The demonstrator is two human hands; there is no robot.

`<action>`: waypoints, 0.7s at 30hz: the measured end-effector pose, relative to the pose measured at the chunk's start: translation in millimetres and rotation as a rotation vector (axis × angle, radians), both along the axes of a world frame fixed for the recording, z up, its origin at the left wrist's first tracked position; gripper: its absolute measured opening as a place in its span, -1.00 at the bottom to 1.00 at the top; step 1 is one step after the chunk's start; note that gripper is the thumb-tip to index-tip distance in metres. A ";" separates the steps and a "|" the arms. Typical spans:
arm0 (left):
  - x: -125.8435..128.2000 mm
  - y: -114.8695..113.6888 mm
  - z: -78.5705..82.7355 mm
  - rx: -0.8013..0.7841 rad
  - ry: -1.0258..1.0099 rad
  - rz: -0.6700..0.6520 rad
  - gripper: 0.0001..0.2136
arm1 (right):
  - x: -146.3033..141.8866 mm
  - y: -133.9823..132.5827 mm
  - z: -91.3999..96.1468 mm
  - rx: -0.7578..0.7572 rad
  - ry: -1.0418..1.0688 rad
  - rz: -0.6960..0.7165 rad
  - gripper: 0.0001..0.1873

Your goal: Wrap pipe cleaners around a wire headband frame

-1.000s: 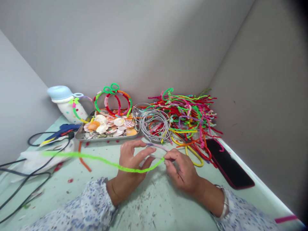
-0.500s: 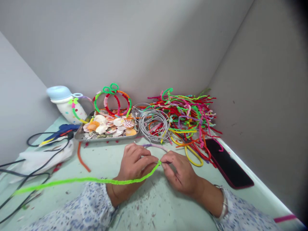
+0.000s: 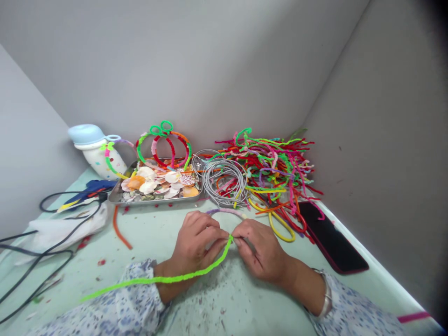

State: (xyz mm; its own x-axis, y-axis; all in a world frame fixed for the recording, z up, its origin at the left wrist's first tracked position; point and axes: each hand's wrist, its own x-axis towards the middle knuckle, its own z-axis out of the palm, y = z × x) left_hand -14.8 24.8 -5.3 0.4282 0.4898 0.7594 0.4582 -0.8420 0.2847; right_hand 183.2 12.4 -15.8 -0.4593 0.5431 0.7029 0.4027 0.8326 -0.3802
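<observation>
My left hand (image 3: 198,240) and my right hand (image 3: 262,249) meet mid-table, each closed in a pinch. Between the fingertips is one end of a bright green pipe cleaner (image 3: 168,279). Its long loose tail sweeps left across my left wrist and sleeve. Behind my fingers curves a thin purple-and-cream wrapped band (image 3: 227,212); its ends run into my hands, and how they are gripped is hidden. Exactly how the green end joins the band is too small to make out.
A metal tray (image 3: 154,201) holds shells, with wrapped hoops (image 3: 172,149) standing behind. Coiled grey wire hoops (image 3: 224,184) and a tangled pipe cleaner pile (image 3: 273,163) lie to its right. A phone (image 3: 334,240) is at right; a bottle (image 3: 101,156) and black cables (image 3: 52,252) are left.
The green pipe cleaner's loose end has swung right and lower, and less length trails to the left. Both hands keep their pinch in nearly the same place.
</observation>
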 end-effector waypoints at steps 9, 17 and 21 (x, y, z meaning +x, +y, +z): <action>1.3 -2.5 -4.2 -0.170 -0.036 -0.050 -0.99 | -0.9 -0.4 -0.2 0.002 -0.015 0.008 -0.84; 1.0 -0.1 -6.4 -0.168 0.025 -0.045 -0.99 | 0.7 2.8 -1.9 -0.003 -0.030 -0.011 -0.85; 1.1 -0.4 -6.5 -0.165 0.021 -0.037 -0.97 | 0.4 3.3 -1.4 -0.003 -0.031 -0.011 -0.85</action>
State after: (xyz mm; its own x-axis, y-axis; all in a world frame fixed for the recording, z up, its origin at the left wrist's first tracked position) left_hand -13.7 24.4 -11.8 0.4628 0.5909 0.6608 0.4354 -0.8008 0.4112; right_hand 183.6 15.8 -17.3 -0.4746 0.5502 0.6870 0.4232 0.8271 -0.3699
